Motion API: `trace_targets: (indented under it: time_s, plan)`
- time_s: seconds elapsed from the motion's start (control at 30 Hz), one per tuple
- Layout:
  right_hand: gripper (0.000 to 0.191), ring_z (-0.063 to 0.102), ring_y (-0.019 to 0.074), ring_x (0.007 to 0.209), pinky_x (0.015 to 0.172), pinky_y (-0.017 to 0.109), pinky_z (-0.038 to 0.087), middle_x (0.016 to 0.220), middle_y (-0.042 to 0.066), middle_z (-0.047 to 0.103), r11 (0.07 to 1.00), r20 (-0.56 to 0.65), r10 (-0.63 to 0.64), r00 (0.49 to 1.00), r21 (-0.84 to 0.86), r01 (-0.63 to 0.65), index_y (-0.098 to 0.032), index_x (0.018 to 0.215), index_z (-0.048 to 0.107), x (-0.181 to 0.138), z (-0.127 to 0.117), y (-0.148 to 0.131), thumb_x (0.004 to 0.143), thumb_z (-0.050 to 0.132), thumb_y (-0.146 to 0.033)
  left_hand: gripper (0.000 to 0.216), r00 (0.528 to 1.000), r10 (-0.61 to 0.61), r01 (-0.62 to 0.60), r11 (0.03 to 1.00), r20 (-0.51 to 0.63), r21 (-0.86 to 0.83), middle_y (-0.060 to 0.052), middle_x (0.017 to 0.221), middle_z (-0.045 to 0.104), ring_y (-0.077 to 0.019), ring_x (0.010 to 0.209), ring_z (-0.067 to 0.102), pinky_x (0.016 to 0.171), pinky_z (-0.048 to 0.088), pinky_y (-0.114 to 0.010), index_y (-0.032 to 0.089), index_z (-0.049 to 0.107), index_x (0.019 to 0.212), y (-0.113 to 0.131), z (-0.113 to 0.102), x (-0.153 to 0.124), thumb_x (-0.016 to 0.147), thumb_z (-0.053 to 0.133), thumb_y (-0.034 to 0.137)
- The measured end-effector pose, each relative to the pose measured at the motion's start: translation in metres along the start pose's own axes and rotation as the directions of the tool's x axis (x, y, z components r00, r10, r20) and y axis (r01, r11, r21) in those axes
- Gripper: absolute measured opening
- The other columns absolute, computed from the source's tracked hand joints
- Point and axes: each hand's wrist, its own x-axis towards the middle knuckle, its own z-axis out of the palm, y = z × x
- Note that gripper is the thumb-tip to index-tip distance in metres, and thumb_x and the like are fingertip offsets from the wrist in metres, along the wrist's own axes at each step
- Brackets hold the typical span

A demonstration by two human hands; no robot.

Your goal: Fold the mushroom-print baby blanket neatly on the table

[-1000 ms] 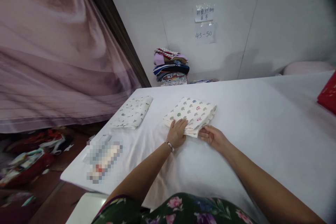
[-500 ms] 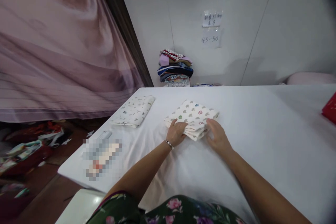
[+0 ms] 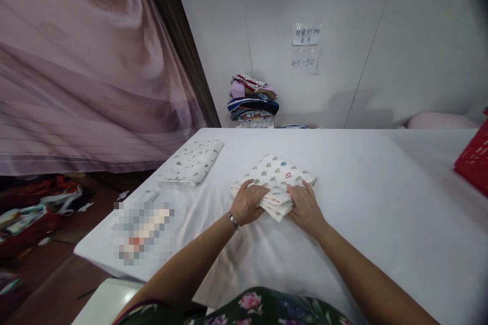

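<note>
A folded cream cloth (image 3: 280, 177) printed with grey and coloured shapes lies on the white-covered table (image 3: 362, 193) in front of me. My left hand (image 3: 247, 203) lies on its near left corner, fingers bent over the fabric. My right hand (image 3: 304, 205) presses flat on the near right edge of the same cloth, fingers stretched out. A second folded patterned cloth (image 3: 192, 161) lies apart at the table's left side.
A stack of folded coloured fabrics (image 3: 252, 99) stands against the white wall behind the table. A red basket (image 3: 473, 160) sits at the right edge. A pink curtain (image 3: 84, 71) hangs at the left, with clutter (image 3: 34, 210) on the floor below.
Both hands slid toward me along the cloth's near edge. My right hand went from pinching the corner to lying flat on it. The view shifted slightly.
</note>
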Motion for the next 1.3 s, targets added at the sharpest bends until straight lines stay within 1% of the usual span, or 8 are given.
trace_targets:
  time_s: [0.17,0.43,0.67,0.8,0.93,1.07,1.17,1.3]
  plan:
    - [0.035,0.056,0.0235,0.092,0.078,0.041,0.049,0.099,0.011,0.058,0.985,0.041,0.053,0.998,0.159,-0.059,-0.02,0.117,0.05,0.008,-0.014,-0.005,0.082,0.051,-0.024,0.052,0.999,-0.014,0.014,1.0,-0.035,0.008,-0.009,0.113,0.06,-0.0199,0.106,0.055,0.101,0.031,-0.041,0.018,0.043,0.124,0.008,-0.001,-0.012,0.073,0.054,0.023]
    - [0.029,0.057,0.023,0.1,0.088,0.039,0.046,0.107,0.007,0.062,0.947,0.066,0.201,0.977,0.242,-0.212,-0.023,0.108,0.056,0.038,-0.044,0.003,0.081,0.054,-0.031,0.062,0.952,-0.272,0.276,0.961,-0.137,0.01,-0.011,0.116,0.057,-0.0236,0.107,0.052,0.101,0.03,-0.044,0.016,0.037,0.128,0.003,-0.004,-0.026,0.069,0.054,0.015]
    - [0.064,0.059,0.0203,0.093,0.08,0.034,0.05,0.112,0.005,0.059,0.878,0.082,0.373,0.924,0.29,-0.38,-0.025,0.133,0.038,0.109,-0.128,0.016,0.075,0.063,-0.033,0.052,0.895,-0.432,0.443,0.827,0.111,-0.346,0.002,0.096,0.064,-0.0174,0.078,0.06,0.07,0.046,-0.028,0.028,0.045,0.121,0.05,-0.077,0.024,0.071,0.058,0.028]
    - [0.066,0.06,0.0209,0.09,0.076,0.036,0.052,0.105,0.003,0.062,0.846,0.363,0.239,0.901,0.378,-0.377,-0.027,0.131,0.042,0.165,-0.154,0.03,0.07,0.067,-0.032,0.05,0.84,-0.477,0.527,0.602,0.258,-0.6,0.001,0.094,0.064,-0.0185,0.08,0.06,0.069,0.047,-0.028,0.024,0.049,0.115,0.071,-0.092,0.034,0.069,0.064,0.035]
    - [0.062,0.062,0.0211,0.085,0.076,0.036,0.051,0.103,0.004,0.064,0.852,0.641,0.215,0.737,0.245,-0.462,-0.025,0.127,0.049,0.184,-0.103,0.046,0.067,0.067,-0.025,0.057,0.722,-0.506,0.572,0.054,0.471,-0.819,-0.007,0.111,0.062,-0.0237,0.099,0.058,0.081,0.049,-0.034,0.017,0.049,0.114,0.062,-0.059,0.015,0.063,0.07,0.033]
    - [0.062,0.061,0.0239,0.095,0.084,0.036,0.047,0.112,0.009,0.062,0.867,0.772,0.251,0.584,0.088,-0.49,-0.02,0.126,0.05,0.156,-0.009,0.047,0.066,0.066,-0.02,0.055,0.484,-0.45,0.617,-0.433,0.75,-0.657,-0.013,0.097,0.067,-0.026,0.091,0.063,0.079,0.052,-0.038,0.01,0.055,0.102,0.039,-0.017,-0.025,0.054,0.074,0.031]
    - [0.054,0.054,0.0283,0.109,0.09,0.039,0.044,0.124,0.013,0.055,0.863,0.811,0.268,0.521,0.039,-0.504,-0.017,0.121,0.056,0.131,0.041,0.041,0.068,0.064,-0.022,0.049,0.378,-0.481,0.618,-0.505,0.791,-0.603,-0.014,0.092,0.068,-0.0255,0.087,0.064,0.076,0.052,-0.035,0.01,0.057,0.093,0.026,0.001,-0.048,0.052,0.075,0.031]
    - [0.053,0.053,0.0289,0.111,0.086,0.039,0.045,0.126,0.015,0.053,0.86,0.826,0.266,0.497,0.029,-0.51,-0.017,0.123,0.054,0.123,0.062,0.047,0.071,0.062,-0.028,0.048,0.409,-0.525,0.639,-0.419,0.746,-0.645,-0.012,0.098,0.067,-0.0236,0.088,0.063,0.074,0.052,-0.033,0.012,0.055,0.097,0.021,0.012,-0.058,0.057,0.072,0.032]
